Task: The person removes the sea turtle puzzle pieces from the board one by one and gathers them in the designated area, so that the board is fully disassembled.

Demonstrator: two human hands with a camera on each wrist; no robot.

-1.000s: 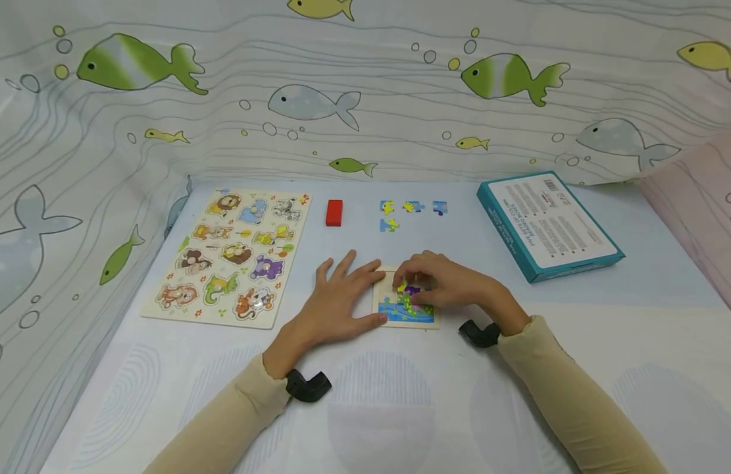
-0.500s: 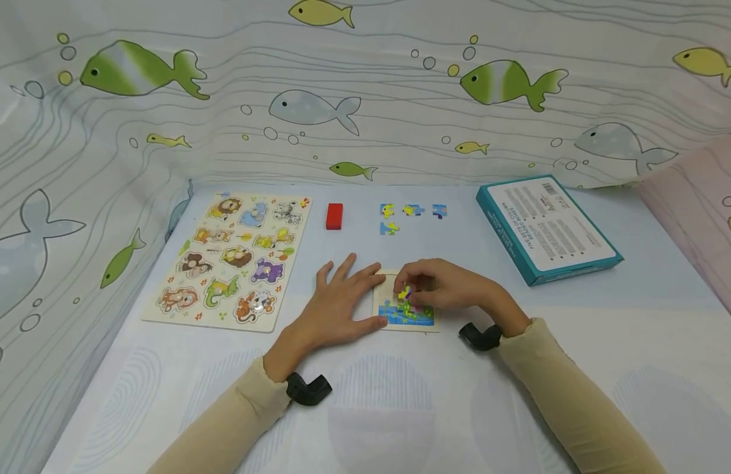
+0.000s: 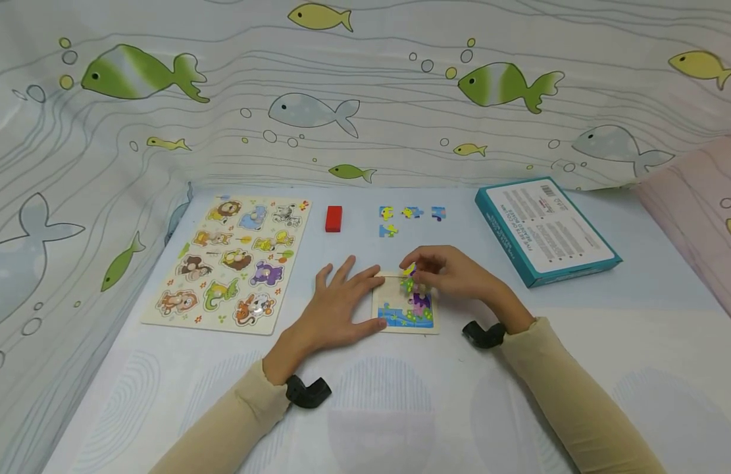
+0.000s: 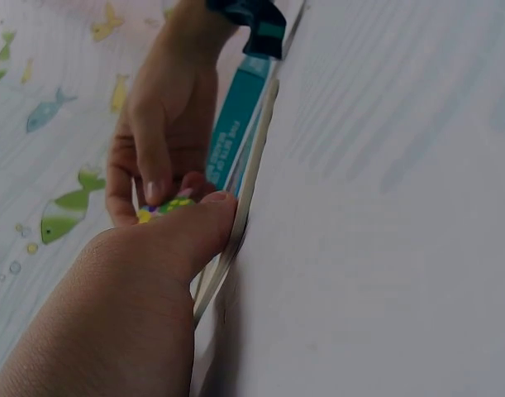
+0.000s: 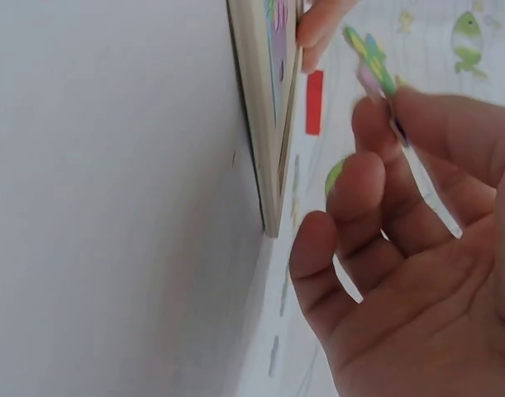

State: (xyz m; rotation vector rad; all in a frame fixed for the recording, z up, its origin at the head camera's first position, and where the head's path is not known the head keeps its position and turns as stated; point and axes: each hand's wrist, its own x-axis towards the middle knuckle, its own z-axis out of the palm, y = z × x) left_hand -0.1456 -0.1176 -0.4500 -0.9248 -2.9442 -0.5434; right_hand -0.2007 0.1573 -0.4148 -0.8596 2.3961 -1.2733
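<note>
A small wooden jigsaw tray (image 3: 391, 288) lies in the middle of the table, with blue pieces along its near side and purple and green ones at its right. My left hand (image 3: 332, 308) is spread flat at the tray's left side, thumb and index fingertip on its edge. Above the tray's far right part, my right hand (image 3: 451, 271) pinches a green, yellow and purple jigsaw piece (image 5: 372, 62) between thumb and fingers. In the right wrist view the piece is raised off the tray, seen nearly edge-on. The left wrist view shows it partly hidden behind my left hand.
Several loose jigsaw pieces (image 3: 412, 212) lie beyond the tray. A red block (image 3: 333, 218) sits to their left. An animal puzzle board (image 3: 229, 263) occupies the left side, and a teal box (image 3: 549, 230) stands at the right.
My right hand has lifted the jigsaw piece and shifted it away toward the tray's far side, uncovering the purple piece beneath. My left hand has stayed in place.
</note>
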